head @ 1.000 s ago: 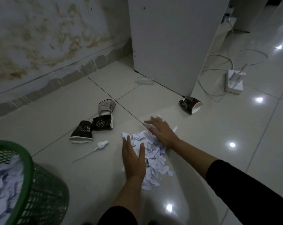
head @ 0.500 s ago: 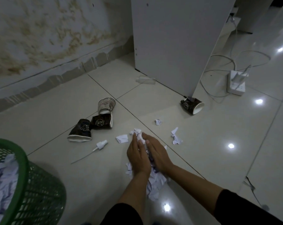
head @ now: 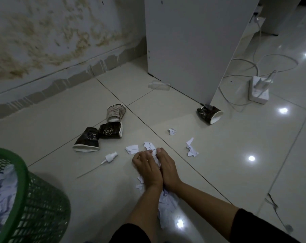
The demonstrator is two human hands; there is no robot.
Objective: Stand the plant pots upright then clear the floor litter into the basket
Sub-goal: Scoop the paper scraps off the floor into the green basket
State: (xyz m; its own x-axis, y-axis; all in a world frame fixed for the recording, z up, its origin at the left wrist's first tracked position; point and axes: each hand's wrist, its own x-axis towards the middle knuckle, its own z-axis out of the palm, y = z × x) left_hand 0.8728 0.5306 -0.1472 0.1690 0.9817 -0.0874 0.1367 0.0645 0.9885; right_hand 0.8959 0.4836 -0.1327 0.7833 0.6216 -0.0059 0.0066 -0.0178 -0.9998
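Head view: at lower centre of the frame the left hand and right hand press side by side, fingers curled inward around a bunch of paper scraps on the floor. More scraps trail below the wrists. Loose scraps lie just above and to the right. At lower left, the green basket holds crumpled paper. Three cups lie tipped at centre left; a fourth cup lies by the cabinet corner.
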